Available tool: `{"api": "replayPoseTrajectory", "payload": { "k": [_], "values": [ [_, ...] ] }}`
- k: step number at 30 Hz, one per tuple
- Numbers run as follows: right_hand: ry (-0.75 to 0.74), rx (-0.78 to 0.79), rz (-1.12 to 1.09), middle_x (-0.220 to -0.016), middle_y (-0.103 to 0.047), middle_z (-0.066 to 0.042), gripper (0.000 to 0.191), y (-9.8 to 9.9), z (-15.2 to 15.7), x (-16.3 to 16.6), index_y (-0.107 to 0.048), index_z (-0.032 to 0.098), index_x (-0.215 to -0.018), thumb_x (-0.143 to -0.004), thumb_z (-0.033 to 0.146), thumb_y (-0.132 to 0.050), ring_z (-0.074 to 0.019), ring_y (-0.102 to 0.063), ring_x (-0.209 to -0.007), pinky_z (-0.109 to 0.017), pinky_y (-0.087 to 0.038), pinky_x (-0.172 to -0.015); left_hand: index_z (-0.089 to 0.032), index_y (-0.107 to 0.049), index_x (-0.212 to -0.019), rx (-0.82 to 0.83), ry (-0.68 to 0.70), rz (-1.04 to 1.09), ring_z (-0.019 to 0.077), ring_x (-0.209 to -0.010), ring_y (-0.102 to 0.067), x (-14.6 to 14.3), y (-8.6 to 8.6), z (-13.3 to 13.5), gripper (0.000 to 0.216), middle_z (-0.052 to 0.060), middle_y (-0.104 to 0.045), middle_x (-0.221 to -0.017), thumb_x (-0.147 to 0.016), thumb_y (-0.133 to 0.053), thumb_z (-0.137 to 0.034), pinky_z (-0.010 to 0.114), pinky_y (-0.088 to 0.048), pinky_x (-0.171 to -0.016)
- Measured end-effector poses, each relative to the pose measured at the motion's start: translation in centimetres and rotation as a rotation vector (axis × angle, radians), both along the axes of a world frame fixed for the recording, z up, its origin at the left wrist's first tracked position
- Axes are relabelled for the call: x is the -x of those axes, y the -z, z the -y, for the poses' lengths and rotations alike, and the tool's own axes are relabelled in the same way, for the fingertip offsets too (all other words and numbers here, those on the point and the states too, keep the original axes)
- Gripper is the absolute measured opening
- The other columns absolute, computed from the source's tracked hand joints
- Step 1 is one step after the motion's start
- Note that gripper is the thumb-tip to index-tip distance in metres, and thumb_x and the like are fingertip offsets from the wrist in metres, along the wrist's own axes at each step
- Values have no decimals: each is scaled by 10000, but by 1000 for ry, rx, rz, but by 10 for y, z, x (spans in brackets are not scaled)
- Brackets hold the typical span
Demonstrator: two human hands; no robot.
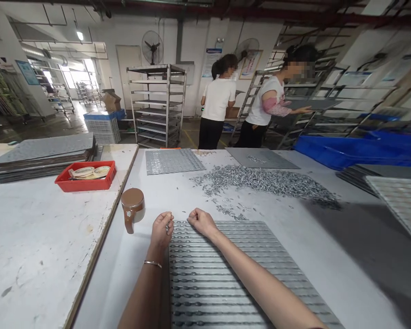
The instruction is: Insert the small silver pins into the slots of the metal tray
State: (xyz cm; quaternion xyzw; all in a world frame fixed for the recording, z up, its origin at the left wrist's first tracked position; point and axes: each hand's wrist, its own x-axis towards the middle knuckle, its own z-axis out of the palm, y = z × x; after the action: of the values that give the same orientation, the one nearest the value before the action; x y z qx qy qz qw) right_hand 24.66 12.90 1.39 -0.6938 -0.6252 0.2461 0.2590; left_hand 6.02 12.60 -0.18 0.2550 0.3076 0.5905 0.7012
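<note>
A grey grooved tray lies on the table in front of me, its rows partly filled with small metal pieces. My left hand rests at the tray's far left corner, fingers curled around a few small metal pieces. My right hand is pinched shut at the tray's far edge; what it holds is too small to make out. A heap of small metal pieces is spread on the table beyond the tray. Loose pieces lie between the heap and my hands.
A brown mug stands left of my left hand. A red bin and stacked grey trays sit on the left table. Further grooved trays lie at the back. Two people in white shirts stand by metal racks. Blue crates sit right.
</note>
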Motion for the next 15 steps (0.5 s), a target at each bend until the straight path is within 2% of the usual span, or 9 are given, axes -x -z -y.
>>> {"api": "replayPoseTrajectory", "payload": {
  "k": [3,9,12,15],
  "values": [
    [-3,-3,10,-701,-654,15,75,-2,0,7,-640,188,-751,-819,208,-663,-138,-566,-681,-234,-355,-657,-124,-645,-885,-4,6,-22,26,-499,-404,0,0,0,472,2,-599,-755,-593,-929,-364,142,-191,-366],
    [14,23,-62,-623,-615,28,120,-2,-4,8,-604,191,-681,-745,194,-705,-132,-541,-630,-236,-349,-629,-118,-646,-865,-21,52,-87,16,-458,-366,-4,-3,3,475,30,-654,-774,-587,-919,-390,158,-174,-366],
    [6,-39,-163,-663,-622,17,108,-8,0,9,-615,188,-740,-799,272,-649,-136,-545,-644,-232,-377,-628,-123,-640,-843,-34,94,-114,9,-435,-334,-8,-6,5,472,21,-654,-733,-579,-920,-396,165,-134,-372],
    [-51,-58,-290,-635,-591,22,254,-15,10,16,-619,182,-800,-877,415,-555,-133,-538,-598,-225,-395,-578,-132,-644,-831,-50,145,-138,14,-403,-288,-11,-7,7,474,-53,-550,-560,-560,-930,-395,175,-113,-383]
  ]
}}
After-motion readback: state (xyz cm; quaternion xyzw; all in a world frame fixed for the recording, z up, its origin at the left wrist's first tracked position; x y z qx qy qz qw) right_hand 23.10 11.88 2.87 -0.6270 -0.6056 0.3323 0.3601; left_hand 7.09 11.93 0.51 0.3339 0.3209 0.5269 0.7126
